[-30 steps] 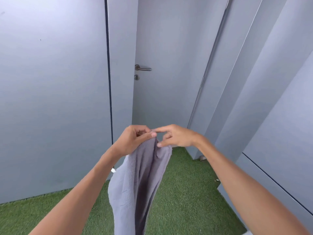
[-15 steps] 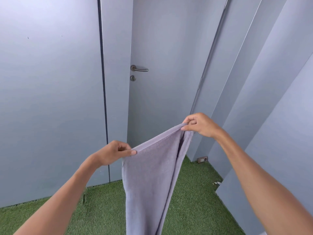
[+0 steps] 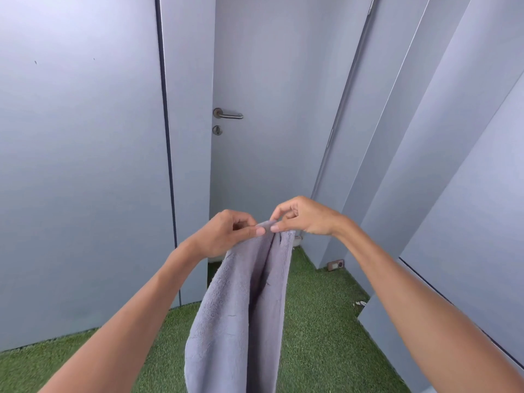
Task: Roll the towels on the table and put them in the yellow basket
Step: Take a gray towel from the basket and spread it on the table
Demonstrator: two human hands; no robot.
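Item 1, towel [image 3: 241, 313]: I log one lilac-grey terry cloth, nap looped and slightly fuzzy, folded lengthwise so a dark crease runs down its middle. It hangs in mid-air at lower centre of the frame, its lower end cut off by the bottom edge.

Item 2, left hand [image 3: 224, 236]: centre frame, fingers curled, thumb and forefinger pinching the towel's top edge.

Item 3, right hand [image 3: 304, 218]: just right of it, thumb and forefinger pinching the same top edge; the two thumb tips nearly meet.

Item 4, door [image 3: 269, 109]: I note a smooth matte grey panel at upper centre, carrying a brushed-metal lever handle [image 3: 228, 114] with a round lock [image 3: 217, 130] beneath.

Item 5, wall panels [image 3: 79, 165]: flat grey sheets at left and right, split by dark vertical seams.

Item 6, artificial grass [image 3: 314, 330]: short green tufted pile across the bottom of the frame.
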